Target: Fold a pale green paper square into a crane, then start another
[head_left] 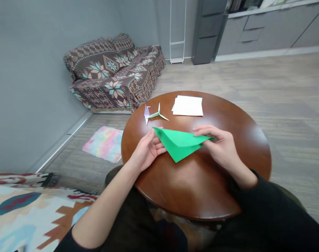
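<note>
A sheet of green paper [179, 141], folded into a triangle, is held between my two hands above the round table. Its lowest corner points toward me, and a crease runs across its middle. My left hand [148, 149] pinches the left corner, with the thumb on top and the other fingers curled beneath. At the right corner my right hand [218, 141] grips the paper, its fingers over the upper edge and its thumb below. Just beyond the left corner are a purple origami crane [146, 113] and a pale green folded paper piece [158, 113] with several thin points.
The brown round table [196, 192] stands before my knees. A stack of white paper [188, 105] lies near its far edge. Beyond are a sofa with a patterned cover [114, 77], a pastel rug [104, 143] and grey cabinets [269, 33]. Patterned fabric [23, 217] is at lower left.
</note>
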Demonstrator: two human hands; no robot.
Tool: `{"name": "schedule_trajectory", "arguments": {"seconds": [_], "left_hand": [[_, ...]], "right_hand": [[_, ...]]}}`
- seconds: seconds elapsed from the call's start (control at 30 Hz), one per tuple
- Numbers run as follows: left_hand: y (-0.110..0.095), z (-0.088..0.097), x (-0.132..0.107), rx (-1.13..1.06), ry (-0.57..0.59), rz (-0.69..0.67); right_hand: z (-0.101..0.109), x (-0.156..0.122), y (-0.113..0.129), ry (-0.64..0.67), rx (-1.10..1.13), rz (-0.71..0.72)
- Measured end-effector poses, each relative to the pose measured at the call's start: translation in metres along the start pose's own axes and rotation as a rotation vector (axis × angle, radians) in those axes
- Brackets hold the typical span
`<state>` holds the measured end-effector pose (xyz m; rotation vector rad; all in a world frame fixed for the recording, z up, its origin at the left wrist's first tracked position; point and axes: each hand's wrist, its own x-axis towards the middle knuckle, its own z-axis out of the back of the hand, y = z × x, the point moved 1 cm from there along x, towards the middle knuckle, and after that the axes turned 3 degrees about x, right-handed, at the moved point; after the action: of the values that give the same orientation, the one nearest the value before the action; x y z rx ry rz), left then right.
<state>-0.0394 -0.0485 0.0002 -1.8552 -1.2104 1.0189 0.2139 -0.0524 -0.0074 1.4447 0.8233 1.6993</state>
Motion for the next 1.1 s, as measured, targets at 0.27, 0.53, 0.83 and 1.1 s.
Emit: {"name": "schedule_trajectory", "arguments": {"seconds": [0.27, 0.53, 0.83, 1.1], "left_hand": [[0.004, -0.014, 0.001, 0.072, -0.020, 0.159], [0.012, -0.027, 0.005, 0.097, -0.230, 0.002], [0.029, -0.034, 0.002, 0.360, 0.028, 0.004], [0.027, -0.016, -0.012, 1.447, 0.086, -0.703]], "right_hand": [[0.006, -0.001, 0.007, 0.136, -0.656, 0.369], [0.010, -0.010, 0.029, 0.124, -1.010, 0.314], [-0.010, -0.021, 0.017, 0.527, -0.709, 0.231], [-0.009, -0.028, 0.007, 0.548, -0.822, 0.270]]}}
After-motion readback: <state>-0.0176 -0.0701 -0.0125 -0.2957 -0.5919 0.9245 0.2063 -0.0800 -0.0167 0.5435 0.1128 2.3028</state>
